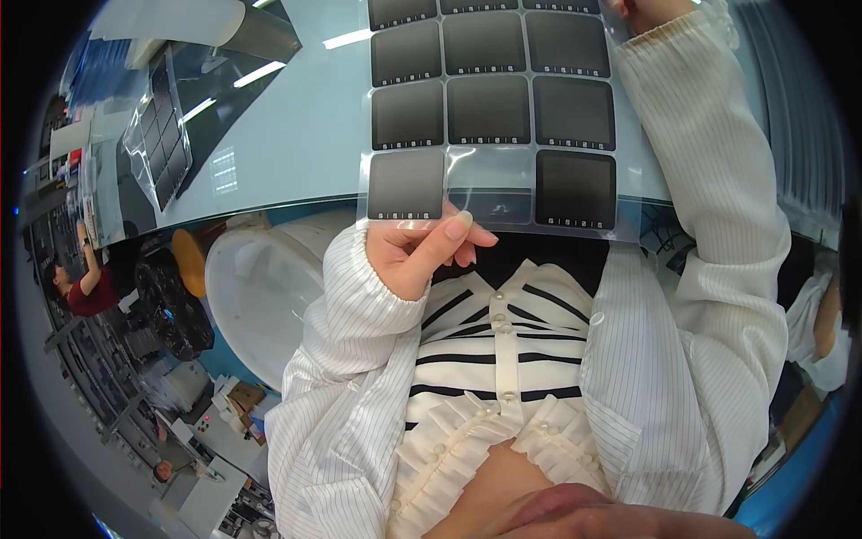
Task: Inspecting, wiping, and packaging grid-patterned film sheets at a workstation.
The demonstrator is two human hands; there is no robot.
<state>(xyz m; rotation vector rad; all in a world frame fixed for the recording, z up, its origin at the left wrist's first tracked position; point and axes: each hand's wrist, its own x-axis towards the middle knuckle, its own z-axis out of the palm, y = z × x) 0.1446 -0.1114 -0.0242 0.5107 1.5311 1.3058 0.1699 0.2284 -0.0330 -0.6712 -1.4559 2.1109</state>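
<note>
A clear plastic tray point(490, 225) with square pockets extends over the near edge of the glass-topped table. Dark square panels point(488, 110) with small pale marks along their lower edges sit in its rows. In the nearest row, the middle pocket has no panel, and the left panel point(406, 185) looks lighter grey. My left hand point(415, 251) is closed at the tray's near edge, thumb over the rim and fingers partly beneath. At the top, beside the tray's far right side, my right hand point(654, 13) is mostly cut off by the picture edge; its fingers are hidden.
Another clear-wrapped sheet of dark panels point(163, 135) lies on the left of the glass tabletop point(287, 162). Below the table stand a white round tub point(260, 296) and a black bag point(171, 301). A co-worker in a red top point(92, 292) is at far left.
</note>
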